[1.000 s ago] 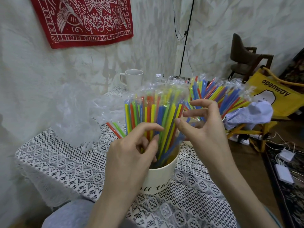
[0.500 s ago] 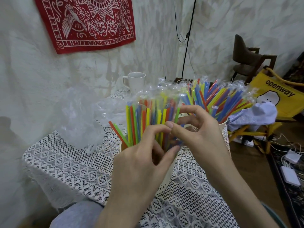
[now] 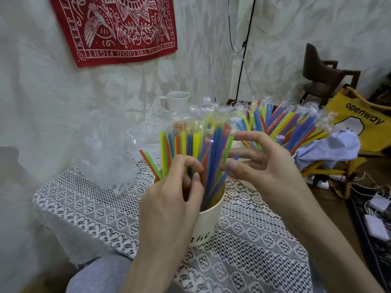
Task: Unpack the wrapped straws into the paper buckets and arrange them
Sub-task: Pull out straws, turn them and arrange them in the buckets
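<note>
Two paper buckets of wrapped straws stand on the lace tablecloth point(image 3: 88, 210): the near bucket point(image 3: 208, 218) directly under my hands, the far bucket point(image 3: 293, 153) behind my right hand point(image 3: 260, 166), mostly hidden. One white mug point(image 3: 176, 101) sits beyond them. My left hand point(image 3: 169, 204) curls its fingertips in among the near straws point(image 3: 196, 144), pinching some. My right hand is half open, thumb and fingers loosely spread and touching that bundle's right side.

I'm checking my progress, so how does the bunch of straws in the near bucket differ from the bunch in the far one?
The near bunch stands mostly upright with both hands working in it; the far bunch fans out to the right, untouched. The near paper bucket shows plainly; the far bunch's bucket is almost hidden. Both are mixed colours, with clear wrapper tips.
</note>
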